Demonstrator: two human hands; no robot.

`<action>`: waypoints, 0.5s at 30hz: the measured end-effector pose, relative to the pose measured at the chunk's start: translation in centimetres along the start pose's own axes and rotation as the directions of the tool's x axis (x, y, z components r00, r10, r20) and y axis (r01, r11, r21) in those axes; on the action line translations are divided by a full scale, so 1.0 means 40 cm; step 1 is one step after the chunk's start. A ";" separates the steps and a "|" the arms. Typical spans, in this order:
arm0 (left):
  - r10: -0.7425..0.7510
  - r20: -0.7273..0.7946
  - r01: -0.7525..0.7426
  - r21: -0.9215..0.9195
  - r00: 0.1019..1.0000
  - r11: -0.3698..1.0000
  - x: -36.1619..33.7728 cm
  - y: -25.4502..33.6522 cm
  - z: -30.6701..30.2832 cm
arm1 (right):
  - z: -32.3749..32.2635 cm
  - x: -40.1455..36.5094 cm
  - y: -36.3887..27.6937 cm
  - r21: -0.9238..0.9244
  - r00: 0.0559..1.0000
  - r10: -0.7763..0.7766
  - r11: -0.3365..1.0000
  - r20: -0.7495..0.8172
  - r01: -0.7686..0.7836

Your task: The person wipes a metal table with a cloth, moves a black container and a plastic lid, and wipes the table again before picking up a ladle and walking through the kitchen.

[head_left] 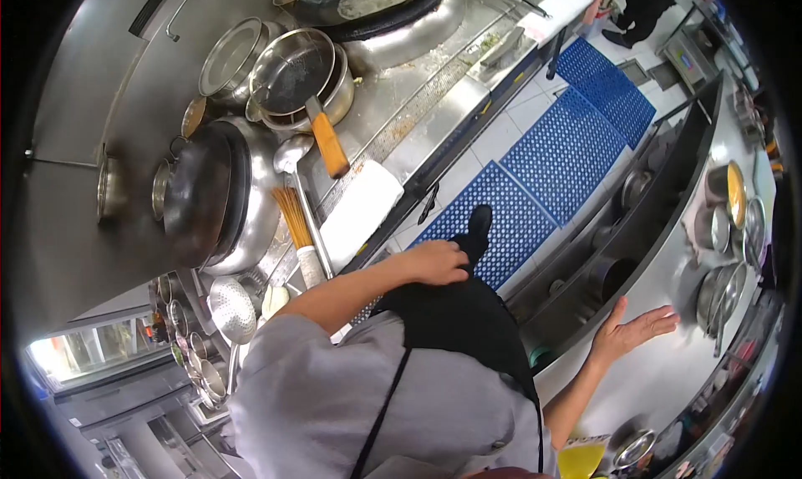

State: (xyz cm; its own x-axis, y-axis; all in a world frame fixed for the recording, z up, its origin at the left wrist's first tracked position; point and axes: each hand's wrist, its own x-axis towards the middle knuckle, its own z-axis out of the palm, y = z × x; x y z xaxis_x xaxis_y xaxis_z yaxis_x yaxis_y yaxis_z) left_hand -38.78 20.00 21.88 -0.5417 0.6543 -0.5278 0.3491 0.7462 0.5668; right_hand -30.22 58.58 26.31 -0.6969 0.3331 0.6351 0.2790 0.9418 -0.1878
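Observation:
My left hand [436, 263] is over the front of my black apron [451, 312], with its fingers curled in. Nothing shows in it, though its palm faces away. Out to the right, my right hand [632, 332] is held over the steel counter [647, 379], fingers stretched and thumb apart, holding nothing. Left of my left hand are a white cloth [362, 216], a bamboo wok brush [296, 228] and a ladle [294, 155]. A perforated skimmer [232, 310] lies lower down.
A dark wok [198, 195] leans at the left of the stove. A strainer with a wooden handle [329, 145] rests on a steel pot. Blue perforated mats [535, 174] cover the floor. Metal containers [713, 228] line the right counter. Another person's legs [642, 11] are far off.

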 end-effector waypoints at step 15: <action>0.106 0.357 0.048 -0.395 0.928 0.917 0.445 -0.201 0.079 | 0.294 0.120 0.151 -0.302 0.805 0.209 0.953 0.555 -0.039</action>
State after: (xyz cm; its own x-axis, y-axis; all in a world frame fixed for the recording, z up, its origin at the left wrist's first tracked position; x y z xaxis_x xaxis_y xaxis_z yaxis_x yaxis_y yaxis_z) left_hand -48.81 26.02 5.94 -0.1925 0.7300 -0.6558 -0.0079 0.6671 0.7449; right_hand -39.66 66.39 19.39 -0.8696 0.4905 0.0561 0.4922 0.8702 0.0225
